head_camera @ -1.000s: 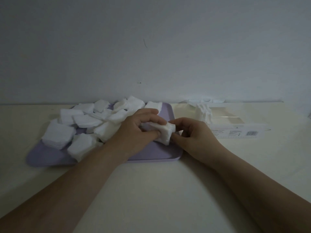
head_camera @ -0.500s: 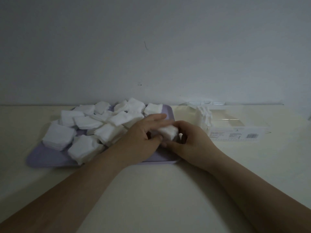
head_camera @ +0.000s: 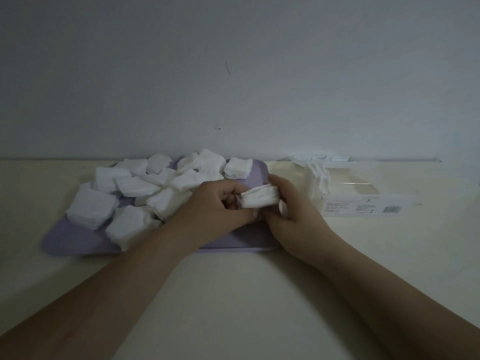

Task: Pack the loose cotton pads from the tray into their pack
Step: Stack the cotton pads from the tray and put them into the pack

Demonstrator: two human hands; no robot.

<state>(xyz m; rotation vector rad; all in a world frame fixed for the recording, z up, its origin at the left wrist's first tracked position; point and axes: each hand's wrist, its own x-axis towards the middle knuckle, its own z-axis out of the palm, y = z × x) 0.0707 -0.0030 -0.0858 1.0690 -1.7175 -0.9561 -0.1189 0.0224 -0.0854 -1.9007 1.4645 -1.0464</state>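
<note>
**Both hands grasp one small stack of pads over the tray's right end**

The left hand [head_camera: 220, 203] and the right hand [head_camera: 293, 211] meet over the right end of the tray. Between them is a small stack of cotton pads [head_camera: 259, 198], lying flat with its layered edge toward the camera. The left hand's fingers curl against the stack's 9 o'clock end. The right hand's fingers curl over its top and its 3 o'clock end, so both hands are grasping it. A further bit of white shows among the right hand's fingers, just below the stack; whether it is a separate pad cannot be told. The bare forearms run in from 7 and 5 o'clock.

Under the hands lies the lilac tray [head_camera: 72, 240], flat with rounded corners and bare along its near edge. The loose pads [head_camera: 140, 188] are heaped from the hands toward 9 and 11 o'clock. They are white squares in small stacks that overlap and tilt.

At 3 o'clock from the hands, just beside the tray's right end, lies the pack [head_camera: 363, 193]. It is a long clear plastic sleeve with a white label and barcode facing the camera. A bunch of packed pads [head_camera: 318, 178] stands on edge in the end nearest the tray.

Everything rests on a pale cream surface [head_camera: 233, 294], which meets a plain grey wall [head_camera: 233, 74] at 12 o'clock.
</note>
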